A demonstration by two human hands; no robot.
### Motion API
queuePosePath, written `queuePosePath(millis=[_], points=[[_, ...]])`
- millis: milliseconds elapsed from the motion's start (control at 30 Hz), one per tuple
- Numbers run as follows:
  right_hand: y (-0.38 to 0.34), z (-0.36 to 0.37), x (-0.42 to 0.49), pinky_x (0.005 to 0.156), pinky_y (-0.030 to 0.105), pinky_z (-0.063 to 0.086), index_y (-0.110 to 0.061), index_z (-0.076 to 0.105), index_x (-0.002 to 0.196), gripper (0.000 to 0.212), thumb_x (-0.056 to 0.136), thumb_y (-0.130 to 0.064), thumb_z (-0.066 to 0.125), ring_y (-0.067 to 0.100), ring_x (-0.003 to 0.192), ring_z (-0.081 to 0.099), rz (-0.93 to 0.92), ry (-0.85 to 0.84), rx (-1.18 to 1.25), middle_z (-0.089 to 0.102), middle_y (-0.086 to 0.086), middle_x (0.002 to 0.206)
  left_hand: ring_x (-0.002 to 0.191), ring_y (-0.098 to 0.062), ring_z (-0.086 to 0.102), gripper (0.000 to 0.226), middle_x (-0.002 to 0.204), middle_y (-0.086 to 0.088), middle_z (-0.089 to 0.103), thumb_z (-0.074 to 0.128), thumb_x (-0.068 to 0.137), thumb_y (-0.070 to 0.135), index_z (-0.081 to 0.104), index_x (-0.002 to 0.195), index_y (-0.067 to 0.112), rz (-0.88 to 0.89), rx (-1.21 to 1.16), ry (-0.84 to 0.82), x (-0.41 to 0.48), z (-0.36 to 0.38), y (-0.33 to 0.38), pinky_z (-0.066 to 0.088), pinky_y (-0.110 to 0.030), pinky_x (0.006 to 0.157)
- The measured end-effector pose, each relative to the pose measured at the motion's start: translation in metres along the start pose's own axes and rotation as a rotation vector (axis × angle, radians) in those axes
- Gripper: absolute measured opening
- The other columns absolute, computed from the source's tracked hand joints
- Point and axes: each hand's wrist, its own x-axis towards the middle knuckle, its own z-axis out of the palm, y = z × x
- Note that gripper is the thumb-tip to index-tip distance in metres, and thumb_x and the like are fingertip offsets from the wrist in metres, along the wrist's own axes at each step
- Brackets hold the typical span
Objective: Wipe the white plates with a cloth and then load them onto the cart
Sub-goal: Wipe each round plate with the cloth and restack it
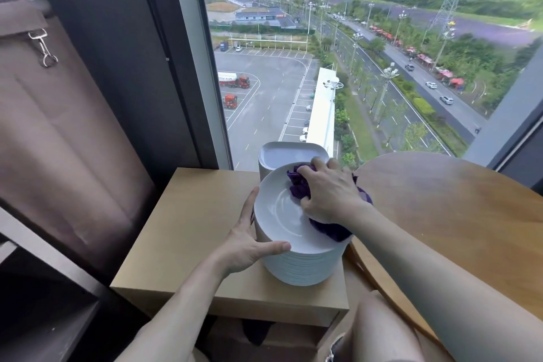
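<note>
My left hand (pixel 249 239) grips the plate stack (pixel 296 266) on the worktop (pixel 188 229) at 8 o'clock, my right hand (pixel 327 189) clutches the cloth (pixel 297 189) at 2 o'clock, where a hard push could topple plates.

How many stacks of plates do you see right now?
2. The round stack, on the cabinet, is held by the left hand; the square stack stands right behind it, by the window. Others could be hidden.

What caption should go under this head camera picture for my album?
The right hand wipes the top white plate with a purple cloth while the left hand holds the stack.
</note>
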Motion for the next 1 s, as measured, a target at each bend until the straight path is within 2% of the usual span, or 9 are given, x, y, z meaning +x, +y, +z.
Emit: queuePosePath(millis=[100, 233, 367, 467, 533, 600, 767, 867, 1000], points=[[-0.021, 0.006, 0.006, 0.096, 0.049, 0.038, -0.033, 0.043, 0.139, 0.058, 0.082, -0.041, 0.055, 0.032, 0.124, 0.038, -0.091, -0.012, 0.084, 0.043, -0.004, 0.144, 0.128, 0.029, 0.036, 0.137, 0.130, 0.058, 0.040, 0.100, 0.066, 0.030, 0.004, 0.160, 0.054, 0.029, -0.006, -0.008, 0.002, 0.001, -0.002, 0.041, -0.031, 0.118], [-0.046, 0.011, 0.002, 0.087, 0.045, 0.038, -0.036, 0.044, 0.140, 0.059, 0.083, -0.034, 0.059, 0.028, 0.116, 0.038, -0.227, -0.048, 0.118, 0.041, -0.013, 0.146, 0.145, 0.005, 0.038, 0.134, 0.151, 0.043, 0.037, 0.103, 0.058, 0.042, 0.011, 0.152, 0.069, 0.064, 0.001, 0.028, 0.002, 0.003, -0.002, 0.038, -0.042, 0.122], [-0.042, 0.001, -0.012, 0.094, 0.046, 0.036, -0.040, 0.048, 0.143, 0.068, 0.078, -0.031, 0.069, 0.022, 0.122, 0.035, -0.348, -0.188, 0.148, 0.045, -0.017, 0.142, 0.144, 0.012, 0.032, 0.134, 0.146, 0.044, 0.037, 0.101, 0.052, 0.055, 0.007, 0.145, 0.077, 0.051, 0.057, 0.053, 0.002, 0.000, -0.004, 0.036, -0.038, 0.123], [-0.032, -0.011, -0.026, 0.098, 0.045, 0.034, -0.041, 0.056, 0.138, 0.057, 0.083, -0.034, 0.068, 0.019, 0.126, 0.034, -0.442, -0.272, 0.114, 0.047, -0.018, 0.142, 0.143, 0.010, 0.029, 0.133, 0.138, 0.049, 0.032, 0.101, 0.052, 0.055, 0.008, 0.145, 0.078, 0.027, 0.095, 0.049, 0.001, -0.001, -0.001, 0.035, -0.040, 0.123], [-0.024, -0.018, -0.035, 0.097, 0.044, 0.033, -0.042, 0.059, 0.134, 0.047, 0.087, -0.035, 0.063, 0.019, 0.124, 0.036, -0.474, -0.298, 0.054, 0.048, -0.019, 0.138, 0.132, 0.025, 0.035, 0.135, 0.134, 0.053, 0.039, 0.102, 0.055, 0.048, 0.009, 0.150, 0.072, 0.016, 0.086, 0.034, 0.002, -0.002, 0.001, 0.038, -0.039, 0.121], [-0.017, -0.026, -0.041, 0.094, 0.041, 0.032, -0.043, 0.060, 0.130, 0.043, 0.088, -0.032, 0.059, 0.018, 0.120, 0.036, -0.471, -0.323, -0.014, 0.047, -0.019, 0.132, 0.124, 0.032, 0.034, 0.135, 0.133, 0.052, 0.040, 0.101, 0.055, 0.050, 0.009, 0.151, 0.070, -0.003, 0.097, 0.034, 0.000, -0.002, 0.004, 0.038, -0.038, 0.121], [0.002, -0.036, -0.049, 0.090, 0.040, 0.034, -0.045, 0.055, 0.130, 0.053, 0.080, -0.025, 0.054, 0.020, 0.110, 0.036, -0.347, -0.355, -0.119, 0.045, -0.014, 0.124, 0.132, 0.026, 0.029, 0.135, 0.141, 0.046, 0.035, 0.100, 0.051, 0.057, 0.010, 0.150, 0.071, 0.000, 0.099, 0.044, -0.003, -0.002, 0.008, 0.038, -0.041, 0.122], [0.023, -0.041, -0.045, 0.091, 0.042, 0.041, -0.046, 0.047, 0.138, 0.057, 0.083, -0.035, 0.054, 0.022, 0.109, 0.038, -0.189, -0.356, -0.080, 0.045, -0.009, 0.122, 0.139, 0.017, 0.030, 0.136, 0.140, 0.049, 0.033, 0.100, 0.049, 0.059, 0.009, 0.149, 0.073, 0.003, 0.101, 0.043, -0.003, -0.002, 0.009, 0.036, -0.042, 0.123], [0.038, -0.035, -0.035, 0.092, 0.041, 0.046, -0.047, 0.040, 0.146, 0.063, 0.085, -0.052, 0.053, 0.021, 0.110, 0.037, -0.069, -0.325, -0.009, 0.042, -0.008, 0.123, 0.141, 0.017, 0.028, 0.136, 0.143, 0.046, 0.035, 0.101, 0.050, 0.056, 0.010, 0.150, 0.072, 0.010, 0.079, 0.039, -0.003, -0.001, 0.008, 0.036, -0.042, 0.123]])
